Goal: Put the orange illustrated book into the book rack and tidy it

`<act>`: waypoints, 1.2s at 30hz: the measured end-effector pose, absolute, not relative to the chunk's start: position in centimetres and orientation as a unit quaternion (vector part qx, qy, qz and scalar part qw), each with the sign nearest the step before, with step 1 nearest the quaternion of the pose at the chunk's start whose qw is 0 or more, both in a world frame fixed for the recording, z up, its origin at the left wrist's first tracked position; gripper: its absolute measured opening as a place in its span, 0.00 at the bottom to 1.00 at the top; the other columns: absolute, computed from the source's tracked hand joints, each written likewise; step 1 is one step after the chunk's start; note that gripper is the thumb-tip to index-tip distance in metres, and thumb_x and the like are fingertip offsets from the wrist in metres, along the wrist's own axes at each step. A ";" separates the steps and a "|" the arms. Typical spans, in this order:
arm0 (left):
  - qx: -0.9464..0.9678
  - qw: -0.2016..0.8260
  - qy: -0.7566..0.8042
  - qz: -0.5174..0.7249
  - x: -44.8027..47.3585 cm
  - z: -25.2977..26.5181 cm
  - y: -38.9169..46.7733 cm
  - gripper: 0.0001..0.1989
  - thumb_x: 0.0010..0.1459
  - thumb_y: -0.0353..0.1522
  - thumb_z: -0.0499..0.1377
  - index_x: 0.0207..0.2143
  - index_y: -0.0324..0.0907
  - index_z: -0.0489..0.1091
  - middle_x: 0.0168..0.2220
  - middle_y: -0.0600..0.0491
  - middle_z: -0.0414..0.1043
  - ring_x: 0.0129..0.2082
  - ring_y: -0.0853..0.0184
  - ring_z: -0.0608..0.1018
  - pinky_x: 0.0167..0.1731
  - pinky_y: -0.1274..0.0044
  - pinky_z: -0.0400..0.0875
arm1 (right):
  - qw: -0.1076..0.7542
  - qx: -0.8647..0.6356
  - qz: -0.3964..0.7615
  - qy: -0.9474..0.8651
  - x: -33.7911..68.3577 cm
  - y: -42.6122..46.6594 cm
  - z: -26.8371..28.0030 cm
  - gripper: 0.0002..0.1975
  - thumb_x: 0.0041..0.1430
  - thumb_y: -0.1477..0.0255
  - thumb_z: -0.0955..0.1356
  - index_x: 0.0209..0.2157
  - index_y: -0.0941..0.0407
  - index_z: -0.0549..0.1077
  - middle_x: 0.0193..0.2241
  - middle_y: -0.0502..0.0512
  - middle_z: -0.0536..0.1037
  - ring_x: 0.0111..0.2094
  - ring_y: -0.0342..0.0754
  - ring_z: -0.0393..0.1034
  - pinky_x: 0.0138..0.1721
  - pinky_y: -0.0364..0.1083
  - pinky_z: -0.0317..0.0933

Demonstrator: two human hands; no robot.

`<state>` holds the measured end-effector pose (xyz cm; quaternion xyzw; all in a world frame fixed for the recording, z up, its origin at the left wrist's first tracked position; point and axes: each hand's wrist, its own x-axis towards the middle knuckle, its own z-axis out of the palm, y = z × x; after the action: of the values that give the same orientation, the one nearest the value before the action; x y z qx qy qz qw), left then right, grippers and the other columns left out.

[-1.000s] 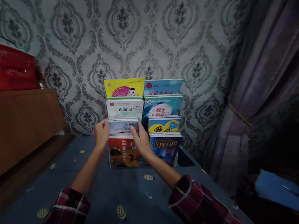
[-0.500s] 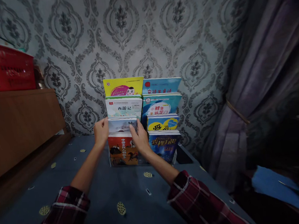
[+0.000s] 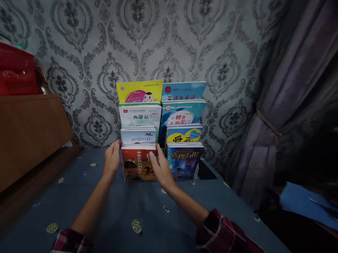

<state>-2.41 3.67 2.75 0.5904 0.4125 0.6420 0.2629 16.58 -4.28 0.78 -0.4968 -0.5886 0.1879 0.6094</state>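
Observation:
A clear stand (image 3: pixel 125 178) holds children's books in two stepped columns. My left hand (image 3: pixel 111 160) is just left of the front red-orange book (image 3: pixel 137 166), its fingers stretched out and a small gap from the edge. My right hand (image 3: pixel 162 169) is at that book's right edge, thumb in front of the cover and fingers upright beside it; it is open, and I cannot tell whether it touches. Behind rise a pale blue-grey book (image 3: pixel 138 135), a white book (image 3: pixel 140 117) and a yellow book (image 3: pixel 138 90). To the right stands a dark blue book (image 3: pixel 185 163) with several more behind it.
The stand rests on a dark blue patterned cloth (image 3: pixel 108 237) against a patterned wall (image 3: pixel 136 21). A red basket (image 3: pixel 2 67) sits on a wooden cabinet (image 3: pixel 22 138) at left. At right hang a tied curtain (image 3: pixel 266 132) and, lower, a blue item (image 3: pixel 313 208).
Both hands have moved down from the pale blue-grey book to the front red-orange book. My left hand has drawn away to the left and its fingers have opened. The view has tilted slightly.

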 end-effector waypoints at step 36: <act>0.632 0.202 0.401 0.632 -1.0 7.0 5.2 0.24 0.62 0.33 0.54 0.59 0.34 0.70 0.59 0.42 0.73 0.60 0.56 0.74 0.64 0.65 0.63 | 0.595 -0.515 0.098 -0.609 16.8 0.1 5.8 0.35 0.68 0.55 0.59 0.69 0.60 0.56 0.68 0.70 0.61 0.68 0.64 0.56 0.67 0.65 0.50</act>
<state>-1.02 5.17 7.05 0.6324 0.4008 0.6315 0.2017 16.83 0.07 5.85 -0.5152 -0.6086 0.0984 0.5954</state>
